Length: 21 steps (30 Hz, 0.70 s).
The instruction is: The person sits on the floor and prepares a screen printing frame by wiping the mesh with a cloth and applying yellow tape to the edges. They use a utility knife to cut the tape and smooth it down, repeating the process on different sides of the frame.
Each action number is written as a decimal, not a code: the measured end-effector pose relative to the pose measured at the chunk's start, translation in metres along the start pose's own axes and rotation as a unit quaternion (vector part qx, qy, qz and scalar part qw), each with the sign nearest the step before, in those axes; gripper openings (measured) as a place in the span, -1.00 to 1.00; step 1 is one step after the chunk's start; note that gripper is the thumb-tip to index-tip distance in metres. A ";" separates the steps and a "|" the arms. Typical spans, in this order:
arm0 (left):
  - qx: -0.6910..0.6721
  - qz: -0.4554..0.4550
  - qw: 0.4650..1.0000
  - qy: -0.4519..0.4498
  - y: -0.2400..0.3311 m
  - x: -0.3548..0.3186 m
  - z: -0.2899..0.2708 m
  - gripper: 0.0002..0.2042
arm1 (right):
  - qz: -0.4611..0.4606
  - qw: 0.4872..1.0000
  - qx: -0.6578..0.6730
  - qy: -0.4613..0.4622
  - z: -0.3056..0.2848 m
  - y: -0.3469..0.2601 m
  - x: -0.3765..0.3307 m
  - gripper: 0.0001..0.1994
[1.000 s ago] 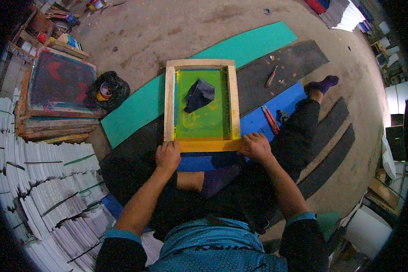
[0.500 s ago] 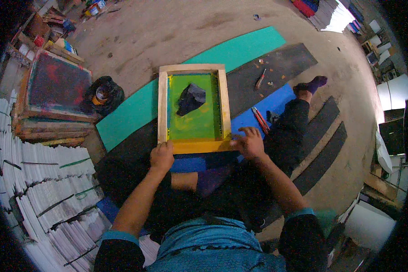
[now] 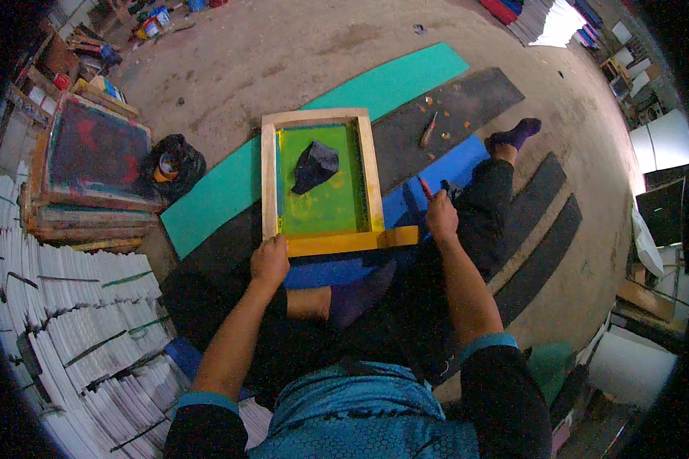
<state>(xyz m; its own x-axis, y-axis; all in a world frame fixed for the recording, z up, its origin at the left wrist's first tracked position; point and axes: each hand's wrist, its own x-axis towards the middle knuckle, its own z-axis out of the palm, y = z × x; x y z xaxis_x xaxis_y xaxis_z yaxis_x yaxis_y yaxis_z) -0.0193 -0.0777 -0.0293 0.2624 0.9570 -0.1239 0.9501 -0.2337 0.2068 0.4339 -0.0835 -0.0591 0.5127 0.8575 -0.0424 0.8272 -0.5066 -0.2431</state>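
Sitting on the floor, legs out toward the right of the frame. My left hand (image 3: 270, 260) grips the lower left corner of the wooden screen frame (image 3: 269, 183), fingers curled over the wood where it meets the yellow squeegee (image 3: 352, 241). The squeegee lies along the frame's near edge, just below centre of the picture, one end poking out past the right rail.

My right hand (image 3: 441, 216) is off the frame, right of centre, down by the red-handled tool (image 3: 426, 188) on the blue mat (image 3: 452, 172). Fingers look bent over something dark; I cannot tell whether they actually hold it.

Screen mesh is coated bright green (image 3: 331, 206) across most of its area, with a dark crumpled rag (image 3: 315, 165) resting on the upper half (touching the mesh, not the rails).

Status, as judged: ink is spread and the squeegee sits at the near end, so a pull looks complete. Frame not yet lifted. Stacks of white printed sheets (image 3: 69, 306) fill the lower left; a pile of other used screens (image 3: 99, 157) sits at upper left, beside a black bag (image 3: 174, 164).
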 end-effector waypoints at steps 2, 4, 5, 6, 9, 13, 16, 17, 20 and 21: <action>-0.005 -0.006 1.000 -0.009 -0.007 -0.002 0.001 -0.87 | 0.036 0.998 0.029 -0.033 -0.036 -0.035 -0.013 -0.64; -0.014 -0.014 1.000 -0.013 -0.009 -0.003 -0.002 -0.87 | -0.025 1.000 0.010 -0.008 -0.076 -0.067 -0.051 -0.59; -0.023 -0.014 1.000 -0.015 -0.003 -0.002 -0.007 -0.87 | -0.035 0.999 0.025 -0.014 -0.076 -0.066 -0.073 -0.56; -0.029 -0.018 0.999 -0.017 0.000 -0.002 -0.010 -0.87 | -0.048 0.998 0.043 -0.022 -0.074 -0.068 -0.095 -0.52; -0.039 -0.020 0.998 -0.039 -0.005 0.001 -0.003 -0.87 | -0.106 0.984 0.083 -0.117 -0.050 -0.086 -0.168 -0.34; -0.037 -0.011 0.999 -0.015 -0.008 0.002 0.006 -0.86 | -0.123 0.981 0.051 -0.140 -0.037 -0.095 -0.187 -0.30; -0.051 -0.012 0.999 -0.010 -0.005 0.003 -0.001 -0.86 | -0.132 0.981 0.040 -0.135 -0.039 -0.095 -0.184 -0.30; -0.052 -0.019 0.998 -0.022 -0.004 0.004 -0.005 -0.86 | -0.120 0.981 0.024 -0.152 -0.038 -0.096 -0.184 -0.30; -0.064 -0.013 0.998 -0.006 -0.005 0.003 -0.002 -0.85 | -0.122 0.980 0.008 -0.157 -0.034 -0.094 -0.182 -0.31; -0.067 -0.005 0.998 0.006 -0.007 0.001 -0.002 -0.85 | -0.127 0.980 0.009 -0.154 -0.032 -0.095 -0.183 -0.31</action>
<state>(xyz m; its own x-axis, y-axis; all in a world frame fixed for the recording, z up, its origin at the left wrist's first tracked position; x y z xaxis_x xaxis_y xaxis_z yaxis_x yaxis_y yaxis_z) -0.0259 -0.0746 -0.0289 0.2502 0.9612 -0.1157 0.9212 -0.1996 0.3341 0.2690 -0.1952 0.0026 0.1942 0.9438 -0.2674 0.9136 -0.2733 -0.3011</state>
